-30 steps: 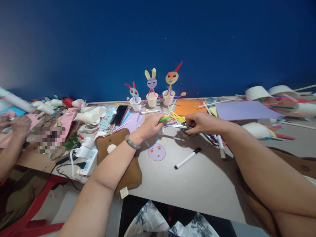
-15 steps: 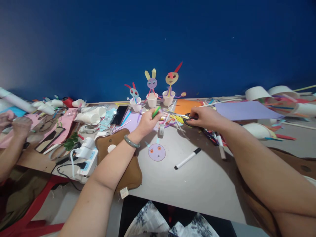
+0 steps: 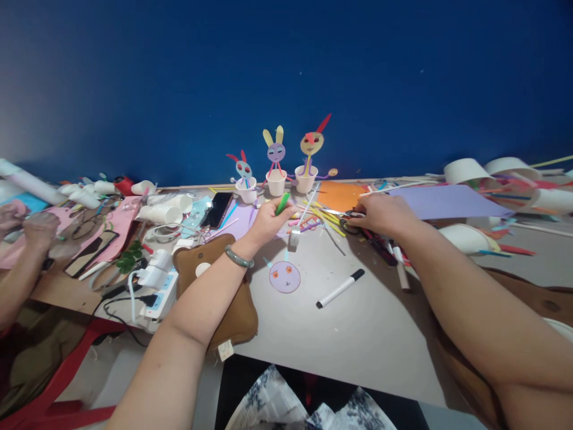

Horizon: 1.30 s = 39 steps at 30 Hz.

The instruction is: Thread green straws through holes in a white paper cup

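My left hand (image 3: 271,218) is closed around a green marker (image 3: 282,204), whose upper end sticks out above the fingers. My right hand (image 3: 380,214) grips the dark-handled scissors (image 3: 347,223) at the far side of the table, its fingers partly covering the handles. Below my left hand lies a round lilac paper face (image 3: 285,277) with orange eyes and light blue strips at its top. Beside it is a white marker with a black cap (image 3: 340,289). Yellow and coloured strips (image 3: 329,218) are scattered between my hands.
Three white cups (image 3: 276,182) with paper-faced figures stand by the blue wall. A brown cushion (image 3: 237,310) lies under my left forearm. Left of it are a power strip (image 3: 163,295), a phone (image 3: 217,209) and another person's hands (image 3: 40,230). Purple paper (image 3: 447,201) and paper cups (image 3: 469,171) lie right.
My right hand has shifted right with the scissors, uncovering more of the coloured strips. My left hand stays nearly in place, still holding the green marker.
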### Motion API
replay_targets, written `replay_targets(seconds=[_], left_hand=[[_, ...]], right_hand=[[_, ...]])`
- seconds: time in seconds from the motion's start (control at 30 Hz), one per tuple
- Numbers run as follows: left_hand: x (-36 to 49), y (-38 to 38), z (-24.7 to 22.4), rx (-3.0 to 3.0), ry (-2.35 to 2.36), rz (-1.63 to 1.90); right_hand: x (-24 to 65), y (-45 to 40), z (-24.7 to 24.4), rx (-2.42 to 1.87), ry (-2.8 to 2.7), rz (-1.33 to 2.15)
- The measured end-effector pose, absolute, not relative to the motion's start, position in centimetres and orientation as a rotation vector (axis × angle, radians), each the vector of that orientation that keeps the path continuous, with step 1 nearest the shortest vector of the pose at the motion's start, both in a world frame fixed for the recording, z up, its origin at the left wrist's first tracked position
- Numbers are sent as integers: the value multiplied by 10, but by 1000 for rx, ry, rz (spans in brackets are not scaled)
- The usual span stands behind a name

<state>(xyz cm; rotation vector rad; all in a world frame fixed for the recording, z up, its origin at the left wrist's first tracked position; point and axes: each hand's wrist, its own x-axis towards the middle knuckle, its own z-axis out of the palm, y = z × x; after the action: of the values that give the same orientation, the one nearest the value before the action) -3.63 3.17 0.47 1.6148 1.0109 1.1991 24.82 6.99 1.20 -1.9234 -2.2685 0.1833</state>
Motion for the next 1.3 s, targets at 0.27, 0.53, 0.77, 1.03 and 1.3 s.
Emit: replay_targets(seconds=[0.27, 0.53, 0.77, 1.03, 1.3], left_hand=[[-28, 21, 8, 1594, 928, 1115], [-23, 14, 12, 1648, 916, 1056], [-20, 13, 12, 1622, 878, 1070], [-19, 12, 16, 1584, 835, 1068], [-20, 8, 23, 1541, 832, 1029]], right_hand=[[198, 25, 27, -1211, -1994, 694], [176, 7, 23, -1061, -1839, 854], [173, 7, 19, -1093, -1823, 817], [170, 4, 20, -1146, -1805, 692], [170, -1, 20, -1078, -2008, 181]])
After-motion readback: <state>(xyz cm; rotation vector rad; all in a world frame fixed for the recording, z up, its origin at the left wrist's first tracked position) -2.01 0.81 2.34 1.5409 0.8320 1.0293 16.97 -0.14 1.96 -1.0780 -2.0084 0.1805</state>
